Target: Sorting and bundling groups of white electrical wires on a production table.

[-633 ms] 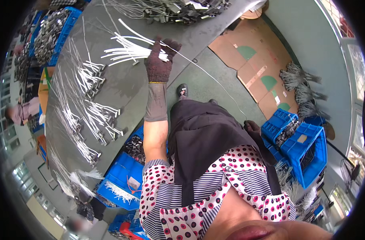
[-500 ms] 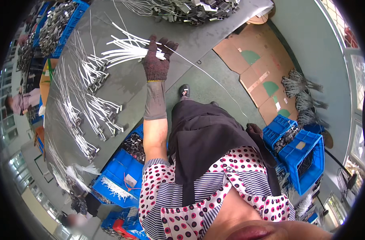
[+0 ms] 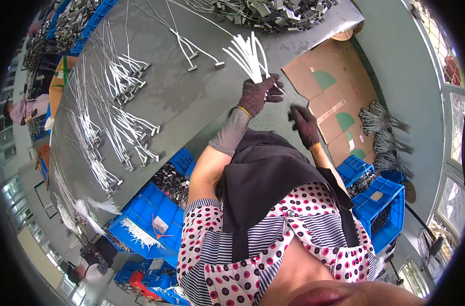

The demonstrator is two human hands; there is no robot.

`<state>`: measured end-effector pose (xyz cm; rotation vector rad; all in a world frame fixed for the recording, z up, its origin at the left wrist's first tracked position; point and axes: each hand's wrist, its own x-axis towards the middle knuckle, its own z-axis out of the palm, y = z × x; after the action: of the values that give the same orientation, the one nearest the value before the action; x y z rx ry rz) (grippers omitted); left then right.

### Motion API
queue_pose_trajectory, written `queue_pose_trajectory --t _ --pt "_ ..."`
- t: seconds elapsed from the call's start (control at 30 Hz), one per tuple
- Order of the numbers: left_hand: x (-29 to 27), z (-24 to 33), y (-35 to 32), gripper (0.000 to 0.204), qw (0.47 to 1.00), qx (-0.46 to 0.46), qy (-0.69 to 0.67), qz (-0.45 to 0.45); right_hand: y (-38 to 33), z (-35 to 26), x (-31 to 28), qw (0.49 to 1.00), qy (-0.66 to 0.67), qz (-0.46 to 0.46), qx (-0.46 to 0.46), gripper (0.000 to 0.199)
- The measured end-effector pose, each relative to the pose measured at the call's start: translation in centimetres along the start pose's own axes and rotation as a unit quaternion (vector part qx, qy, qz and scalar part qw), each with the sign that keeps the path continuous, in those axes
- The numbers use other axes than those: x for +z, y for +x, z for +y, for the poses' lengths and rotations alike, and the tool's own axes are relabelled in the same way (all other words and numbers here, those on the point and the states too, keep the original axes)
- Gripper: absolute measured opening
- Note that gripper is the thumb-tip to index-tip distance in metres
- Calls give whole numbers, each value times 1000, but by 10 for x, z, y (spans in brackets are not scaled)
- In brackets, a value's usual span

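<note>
My left hand (image 3: 258, 94), in a dark knit glove, grips the lower ends of a bunch of white cable ties (image 3: 249, 55) that fan upward over the edge of the grey worktable (image 3: 191, 107). My right hand (image 3: 305, 125), also gloved, hangs a little to the right and below it, fingers apart, holding nothing. Just left of the bunch, on the table, lie a few thin wires with small metal end pieces (image 3: 191, 51).
Rows of white wires with metal ends (image 3: 115, 117) cover the left of the table, and a heap of metal parts (image 3: 258, 10) lies at its far edge. Blue crates (image 3: 151, 219) stand below the table, more blue crates (image 3: 383, 199) at right. Flattened cardboard (image 3: 329, 97) covers the floor.
The view has swung, so the table sits more to the left. My left hand still grips the ties. My right hand has come into view beside it.
</note>
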<state>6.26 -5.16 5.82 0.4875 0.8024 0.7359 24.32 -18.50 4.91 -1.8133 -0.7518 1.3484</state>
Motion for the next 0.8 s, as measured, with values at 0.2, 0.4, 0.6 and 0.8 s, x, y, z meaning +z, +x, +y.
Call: queue_pose_trajectory --t 0.2,0.4,0.6,0.8 --pt "-30 42 21 18 966 162 177 95 61 -83 75 991 113 -33 63 64" --pt "-52 98 25 27 979 145 -8 142 81 -110 104 996 -10 -76 -55 44" --pt "-101 108 38 21 975 146 -5 165 72 -110 109 988 2 -151 43 48" --pt "-74 76 33 15 861 272 423 82 108 -147 137 994 43 -92 34 63"
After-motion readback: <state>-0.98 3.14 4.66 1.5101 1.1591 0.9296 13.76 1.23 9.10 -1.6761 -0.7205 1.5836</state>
